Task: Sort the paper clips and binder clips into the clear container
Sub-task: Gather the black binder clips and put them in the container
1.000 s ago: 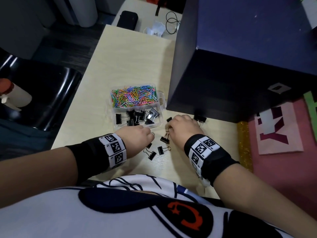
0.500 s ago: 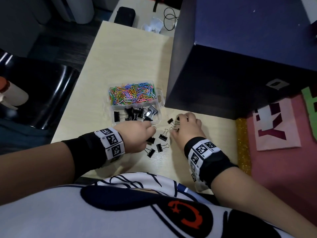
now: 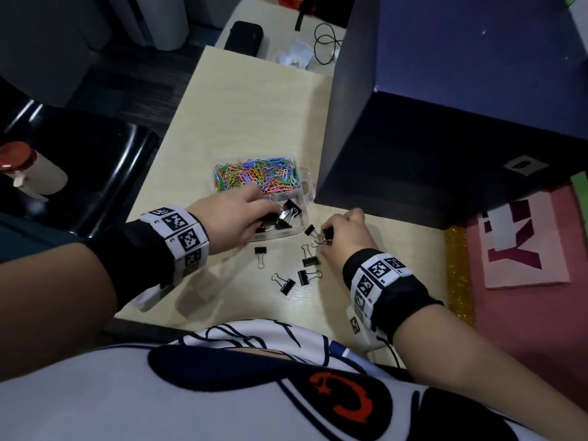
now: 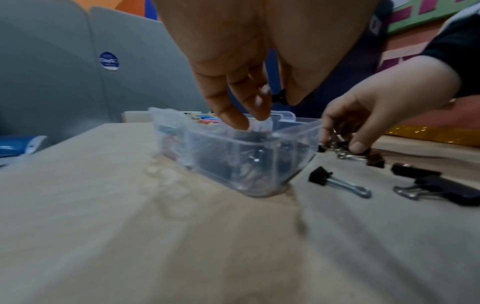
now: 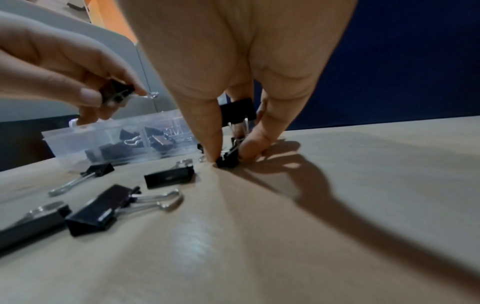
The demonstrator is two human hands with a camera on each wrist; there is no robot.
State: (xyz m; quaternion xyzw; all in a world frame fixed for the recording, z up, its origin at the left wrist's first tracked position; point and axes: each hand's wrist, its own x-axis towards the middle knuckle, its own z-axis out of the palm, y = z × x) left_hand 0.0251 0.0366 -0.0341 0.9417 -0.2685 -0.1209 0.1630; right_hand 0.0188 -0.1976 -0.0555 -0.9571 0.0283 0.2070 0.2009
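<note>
The binder clip pinched in the left hand hangs just above the clear container, over its near compartment. Released early, it could bounce off the rim onto the counter. The right hand fingers grip several clips at once; that crowded grasp might shed one.
</note>
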